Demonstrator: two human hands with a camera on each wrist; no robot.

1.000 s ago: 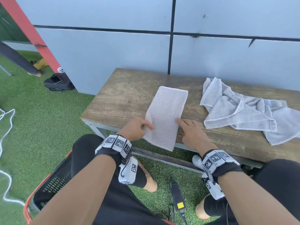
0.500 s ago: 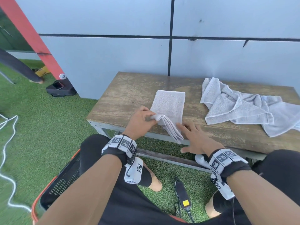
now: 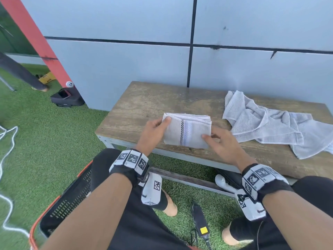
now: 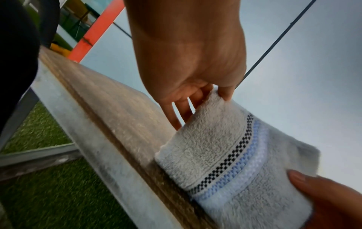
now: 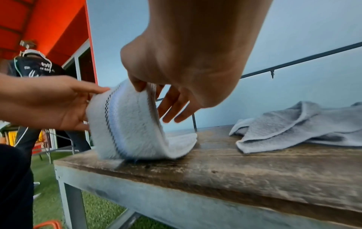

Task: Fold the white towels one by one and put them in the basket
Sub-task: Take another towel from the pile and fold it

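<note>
Head, then wrists: soft towel mid-fold

Head view: left hand [image 3: 153,130] and right hand [image 3: 219,141] pinch the half-folded towel [image 3: 187,132] at its side edges on the bench [image 3: 144,103].

Left wrist view: thumb on top, fingers [image 4: 176,114] beneath.

Right wrist view: flap arches limply from the pinch; light and floppy, best held by corners.

Even, soft daylight in every view, without glare or hard shadows.
The head view is sharp, bending straight lines near its edges; both wrist views are dark-cornered and smeared by blur, chiefly along the worn wooden bench [image 4: 109,111] and green artificial grass [image 4: 39,193].
</note>
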